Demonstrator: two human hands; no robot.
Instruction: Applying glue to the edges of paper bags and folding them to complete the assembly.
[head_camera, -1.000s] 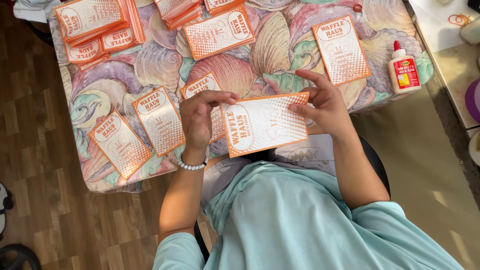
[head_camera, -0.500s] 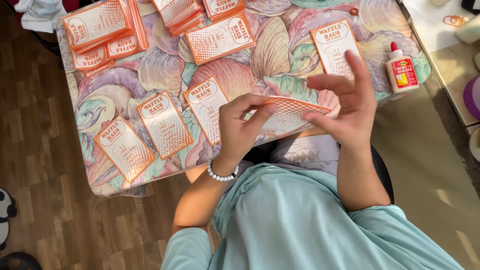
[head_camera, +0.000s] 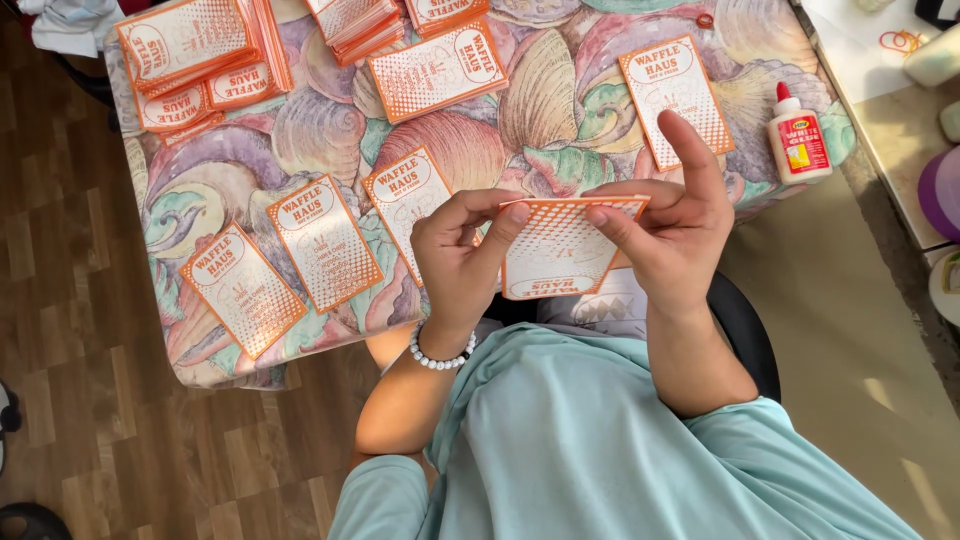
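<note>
— Head view first: what was biggest?
— A table (head_camera: 560, 95) under a shell-patterned cloth, strewn with flat orange-and-white cards (head_camera: 322, 242), some stacked at the far left.
— And the hands?
— Both pinched one orange-and-white paper sleeve (head_camera: 560, 250) above the table's near edge: left hand (head_camera: 458, 262) gripping its left end, right hand (head_camera: 668, 225) its right.
— Anything smaller?
— A glue bottle (head_camera: 798, 140) stood at the right edge.

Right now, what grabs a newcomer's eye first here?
Both hands, left hand and right hand, pinch an orange-and-white paper sleeve at centre, over the lap. More flat sleeves are spread across the shell-patterned tablecloth, with a stack at upper left. A glue bottle stands at the right edge.
</note>
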